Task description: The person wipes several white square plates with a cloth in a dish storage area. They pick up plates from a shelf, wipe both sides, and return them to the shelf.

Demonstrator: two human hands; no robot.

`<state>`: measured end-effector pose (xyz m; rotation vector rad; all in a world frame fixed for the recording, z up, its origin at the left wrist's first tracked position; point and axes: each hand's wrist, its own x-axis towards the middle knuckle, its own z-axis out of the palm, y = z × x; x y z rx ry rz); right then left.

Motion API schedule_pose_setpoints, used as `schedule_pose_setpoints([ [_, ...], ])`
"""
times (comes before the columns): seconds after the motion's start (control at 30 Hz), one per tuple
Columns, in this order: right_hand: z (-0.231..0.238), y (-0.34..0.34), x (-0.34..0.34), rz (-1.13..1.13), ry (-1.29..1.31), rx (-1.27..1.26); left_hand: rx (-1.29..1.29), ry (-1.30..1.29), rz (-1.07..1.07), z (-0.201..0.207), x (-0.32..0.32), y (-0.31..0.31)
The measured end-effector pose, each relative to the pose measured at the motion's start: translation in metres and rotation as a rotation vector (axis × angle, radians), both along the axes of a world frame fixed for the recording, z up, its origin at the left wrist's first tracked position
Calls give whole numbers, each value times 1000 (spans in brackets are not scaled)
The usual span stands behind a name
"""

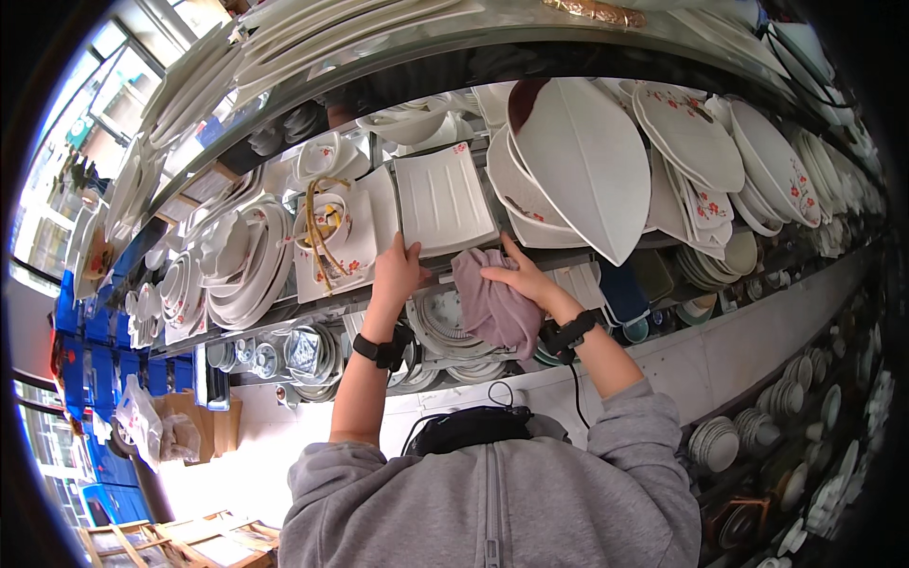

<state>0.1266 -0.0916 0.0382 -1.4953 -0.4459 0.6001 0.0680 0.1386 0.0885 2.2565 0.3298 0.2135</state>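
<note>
A white rectangular plate [443, 201] with ridges and a small red flower in one corner is in front of me at the shelf's edge. My left hand [398, 275] grips its near left corner, thumb and fingers closed about the rim. In my right hand [526, 280] is a bunched pink cloth [490, 301], which hangs down below the shelf edge. One finger of that hand reaches up by the plate's near right corner. A large leaf-shaped white dish [589, 170] with a dark red tip stands just right of the plate.
Left of the plate, a small bowl [327, 220] with a twisted handle sits on a square plate. Stacked oval dishes [248, 265] stand farther left. Flowered plates [688, 135] lean at the right. Lower shelves hold more stacks of bowls [713, 443]. Blue bins [95, 364] stand at far left.
</note>
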Motion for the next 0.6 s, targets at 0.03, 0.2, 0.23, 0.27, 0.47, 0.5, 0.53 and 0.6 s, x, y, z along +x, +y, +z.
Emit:
schedule_pose_setpoints([
  [0.03, 5, 0, -4, -2, -30, -42, 22, -45, 6, 0, -3, 2],
  [0.2, 13, -3, -16, -37, -9, -91, 180, -212, 38, 16, -22, -8],
  [0.23, 12, -3, -18, -47, 7, -97, 219, -261, 49, 19, -27, -10],
  [0.27, 13, -3, -19, -78, 27, -94, 110, -241, 46, 23, -31, -13],
  [0.47, 5, -11, -51, -78, -43, 54, -183, -308, -32, 20, -71, 1],
  [0.5, 16, -11, -61, -47, -53, 96, -224, -287, -51, 20, -82, 6],
  [0.53, 22, -12, -68, -28, -17, 133, -268, -240, -89, 22, -90, 8],
  [0.6, 15, -10, -86, -26, -76, 79, -417, -149, -173, 11, -111, 22],
])
